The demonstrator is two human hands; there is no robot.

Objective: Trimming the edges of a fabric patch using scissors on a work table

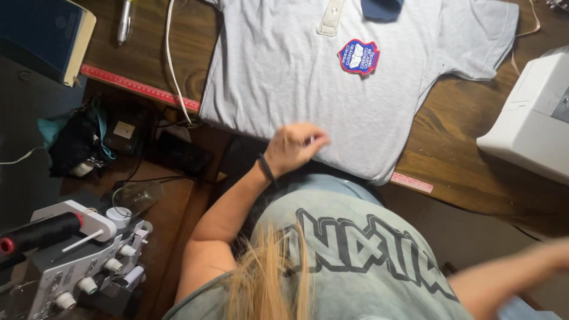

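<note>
A light grey polo shirt (332, 77) lies flat on the dark wooden table (462, 154), with a blue and red badge (358, 57) on its chest and a white button placket (331, 16). My left hand (293, 147), a dark band on its wrist, rests at the shirt's lower hem with the fingers curled onto the fabric. My right forearm (515, 266) is blurred at the lower right and runs off the frame edge, so that hand is hidden.
A white sewing machine (533, 118) stands at the right. A red ruler strip (139, 88) runs along the table's front edge. A white cord (172, 65), a pen (124, 21) and a blue book (44, 32) lie at the left. An overlock machine with a dark thread spool (77, 255) sits at the lower left.
</note>
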